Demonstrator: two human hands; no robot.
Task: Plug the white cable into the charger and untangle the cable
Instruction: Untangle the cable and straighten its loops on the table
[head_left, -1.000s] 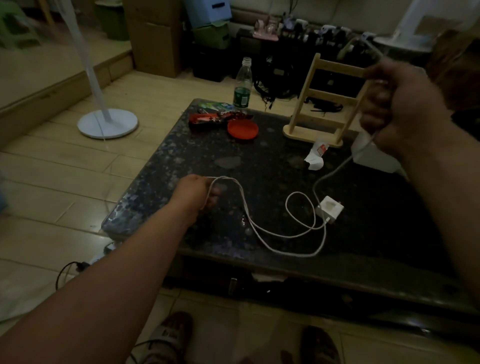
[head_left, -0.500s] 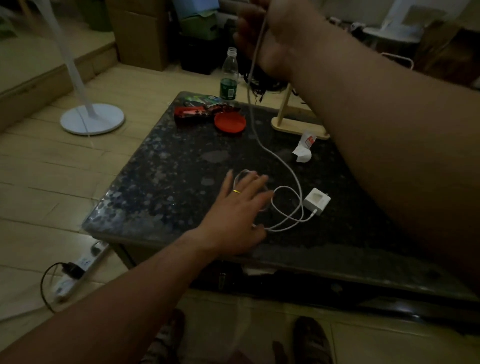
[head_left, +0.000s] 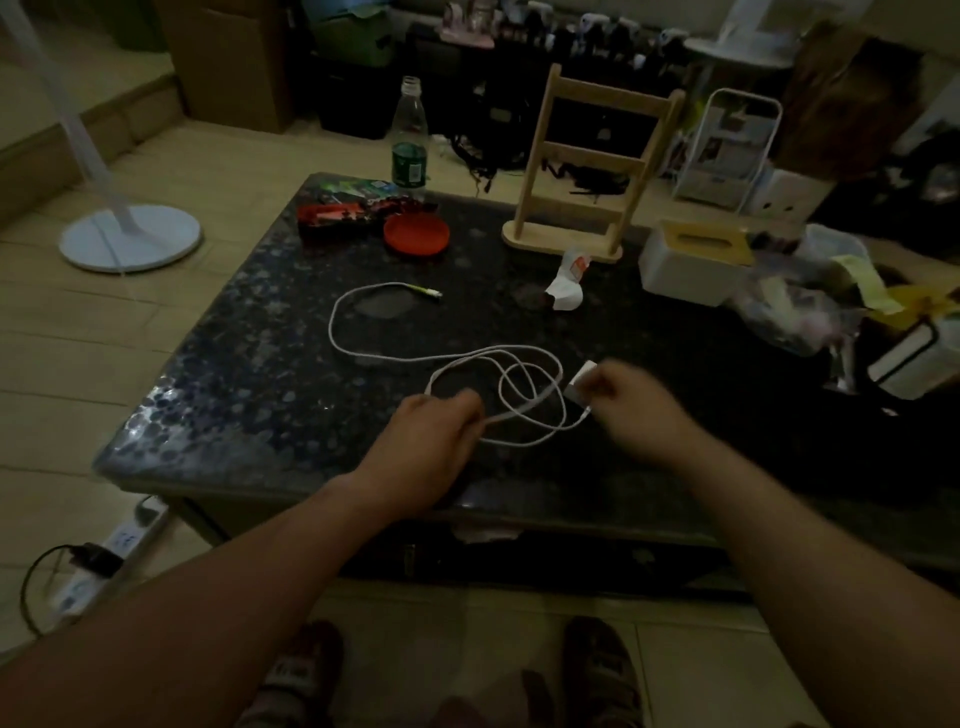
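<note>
dim, underexposed wide-angle view with curved edges; faint glare on the table's near corner (head_left: 156, 415); right hand (head_left: 631, 397) motion-blurred.

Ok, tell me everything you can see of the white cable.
The white cable is thin and lies slack on the speckled table. Its far end has a yellowish-green tip; the middle is tangled in overlapping loops. The left hand grips a loop, and the near end runs to the charger held by the right hand.
</note>
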